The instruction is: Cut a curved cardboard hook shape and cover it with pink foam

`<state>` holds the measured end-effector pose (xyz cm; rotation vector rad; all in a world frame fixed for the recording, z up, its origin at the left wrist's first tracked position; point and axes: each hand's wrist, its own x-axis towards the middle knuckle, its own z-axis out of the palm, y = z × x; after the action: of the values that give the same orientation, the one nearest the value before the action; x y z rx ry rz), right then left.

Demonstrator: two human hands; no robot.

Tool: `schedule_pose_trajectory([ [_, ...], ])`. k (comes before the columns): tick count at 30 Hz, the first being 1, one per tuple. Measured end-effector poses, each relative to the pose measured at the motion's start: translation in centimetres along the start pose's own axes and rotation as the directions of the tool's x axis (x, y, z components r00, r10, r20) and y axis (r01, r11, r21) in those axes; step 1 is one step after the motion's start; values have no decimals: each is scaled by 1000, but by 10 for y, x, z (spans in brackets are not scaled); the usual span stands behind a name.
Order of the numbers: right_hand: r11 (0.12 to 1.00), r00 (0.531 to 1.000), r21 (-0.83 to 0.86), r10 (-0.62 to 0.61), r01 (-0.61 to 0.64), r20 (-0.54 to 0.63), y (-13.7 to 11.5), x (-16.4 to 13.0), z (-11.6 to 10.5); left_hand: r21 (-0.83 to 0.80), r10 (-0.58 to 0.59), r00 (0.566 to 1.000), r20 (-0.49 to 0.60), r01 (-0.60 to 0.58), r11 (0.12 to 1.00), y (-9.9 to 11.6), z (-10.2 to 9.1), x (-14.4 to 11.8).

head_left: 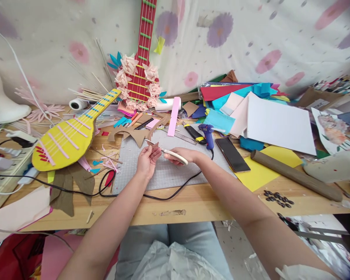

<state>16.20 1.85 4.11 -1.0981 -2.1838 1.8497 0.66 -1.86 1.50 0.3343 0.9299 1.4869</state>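
Scissors [169,153], 1 cardboard scrap [152,144], 2 hands.

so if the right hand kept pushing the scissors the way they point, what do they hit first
Most likely the small brown cardboard piece pinched in the left hand: the scissors in the right hand point left at it, blade tips about touching it.

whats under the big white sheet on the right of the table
The white sheet lies on a pile of coloured paper: teal, red, pink and a yellow sheet stick out at its edges. What lies beneath its middle is covered.
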Motion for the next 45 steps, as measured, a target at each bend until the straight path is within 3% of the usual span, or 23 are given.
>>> schedule_pose_trajectory([
  [5, 1000, 998, 0, -16, 16, 68, -3, 0, -3, -12, 13, 1000, 27, -12, 1000, 2, 0, 0],
  [10, 994, 998, -92, -56, 58, 29, -1, -10, -16, 94, 157, 988, -12, -155, 983, 5, -5, 6],
  [13, 953, 988, -288, 50, -92, -148, 1, -15, -25, 211, 308, 951, -26, -296, 932, 8, -12, 12],
  [17, 765, 852, -487, 148, -421, -503, 5, -14, -28, 277, 424, 905, -36, -398, 874, 10, -18, 18],
  [19, 694, 808, -522, 149, -496, -570, 7, -11, -23, 284, 409, 912, -36, -383, 879, 10, -19, 18],
  [23, 619, 785, -606, 29, -500, -619, 9, -4, -12, 269, 349, 937, 4, -337, 902, 10, -18, 15],
  [26, 663, 757, -629, -140, -407, -638, 9, 1, -10, 267, 318, 947, 46, -319, 909, 10, -17, 13],
  [28, 788, 706, -562, -248, -250, -663, 8, 6, -11, 295, 297, 951, 84, -309, 904, 10, -18, 12],
  [30, 943, 673, -332, -248, 4, -697, 6, 11, -10, 334, 273, 953, 135, -303, 893, 10, -19, 11],
  [31, 977, 684, -155, -213, 145, -698, 6, 14, -9, 348, 264, 952, 156, -303, 887, 10, -19, 11],
  [33, 919, 741, 200, -130, 339, -659, 6, 18, -6, 359, 255, 949, 183, -306, 882, 10, -22, 12],
  [36, 748, 779, 513, -10, 422, -627, 11, 22, -1, 378, 247, 947, 204, -309, 873, 11, -25, 15],
  [38, 676, 768, 586, 45, 448, -639, 16, 23, 0, 389, 244, 943, 226, -317, 865, 12, -27, 17],
  [41, 648, 744, 589, 52, 482, -666, 22, 22, -1, 317, 236, 945, 227, -300, 900, 15, -25, 17],
  [45, 638, 730, 583, 46, 504, -681, 24, 24, 0, 267, 71, 958, 278, -148, 952, 18, -22, 14],
])
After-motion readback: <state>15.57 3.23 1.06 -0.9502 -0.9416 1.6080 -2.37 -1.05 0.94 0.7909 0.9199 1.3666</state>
